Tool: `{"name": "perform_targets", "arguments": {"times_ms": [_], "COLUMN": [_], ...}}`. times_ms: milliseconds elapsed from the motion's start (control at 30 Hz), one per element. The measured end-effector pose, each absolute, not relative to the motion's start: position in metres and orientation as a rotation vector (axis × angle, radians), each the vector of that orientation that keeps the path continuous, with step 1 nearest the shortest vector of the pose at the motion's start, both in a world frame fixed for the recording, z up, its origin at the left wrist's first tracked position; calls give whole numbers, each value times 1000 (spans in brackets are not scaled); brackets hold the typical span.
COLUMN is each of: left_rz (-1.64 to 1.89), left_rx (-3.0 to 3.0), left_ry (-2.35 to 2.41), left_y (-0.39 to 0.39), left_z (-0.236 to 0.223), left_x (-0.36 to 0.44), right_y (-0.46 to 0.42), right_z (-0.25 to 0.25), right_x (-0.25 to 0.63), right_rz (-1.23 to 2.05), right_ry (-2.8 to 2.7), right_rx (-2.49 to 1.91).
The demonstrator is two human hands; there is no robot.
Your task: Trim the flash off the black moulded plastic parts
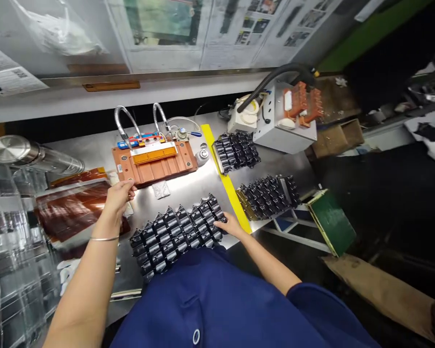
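My left hand (pixel 120 197) is at the front left corner of a copper-coloured fixture block (pixel 159 169), its fingers curled together. Whatever they may hold is too small to make out. An orange slotted strip (pixel 155 155) lies across the top of the block. Close to my body is a wide array of glossy black moulded parts (pixel 177 232), set in rows. At its right end my right hand (pixel 232 225) has thumb and fingers closed on the edge of a black moulded part. A small white packet (pixel 161 189) lies between the block and the array.
Yellow tape (pixel 226 181) crosses the metal bench. Beyond it sit two more groups of black parts (pixel 237 152) (pixel 268 198) and a grey metal box (pixel 284 128) with a black hose. A steel flask (pixel 36 153) and brown film sheets (pixel 72 205) are on the left. A green-topped stool (pixel 331 222) stands right.
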State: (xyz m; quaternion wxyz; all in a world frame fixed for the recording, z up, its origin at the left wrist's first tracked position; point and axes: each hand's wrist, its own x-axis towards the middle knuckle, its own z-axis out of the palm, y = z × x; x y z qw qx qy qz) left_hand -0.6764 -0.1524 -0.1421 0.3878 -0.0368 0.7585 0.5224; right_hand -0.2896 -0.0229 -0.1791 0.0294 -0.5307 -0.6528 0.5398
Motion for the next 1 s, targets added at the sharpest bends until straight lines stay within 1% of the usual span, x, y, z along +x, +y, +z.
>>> {"name": "perform_targets", "arguments": {"times_ms": [133,233,333,433,533,633,767,933,1000], "left_rz": [1305,1327,1363,1247,1003,852,795,809,830], "left_rx": [-23,170,733,1255,1426,1436,1476,1473,1447], "left_ry": [1969,2210,2544,2583,2611,2654,2643,2616,2614], "left_y": [-164,-170,-170,-161,-150,-139,-123,-112,-112], "left_z": [-140,-138,-138,-145,-160,-174,-185,-195,-198], "left_x": [-656,-645,-633,-625,-629,-645,-674,-693,-693], "right_y": [-22,-3,9,9,5,7,34,107,135], "right_z": [-179,-165,-152,-149,-157,-165,-164,-152,-153], "right_x": [-286,-319,-384,-459,-515,-538,-541,-551,-560], "right_rz": [1472,1277,985,738,640,575,529,307,230], "right_ry": [-2112,-2219,-2585,-2871,-2985,-3023,-3055,-2962,-2971], "right_rx": [-1644,-1564,-1099,-576,-399,-436,-458,-977,-1070]}}
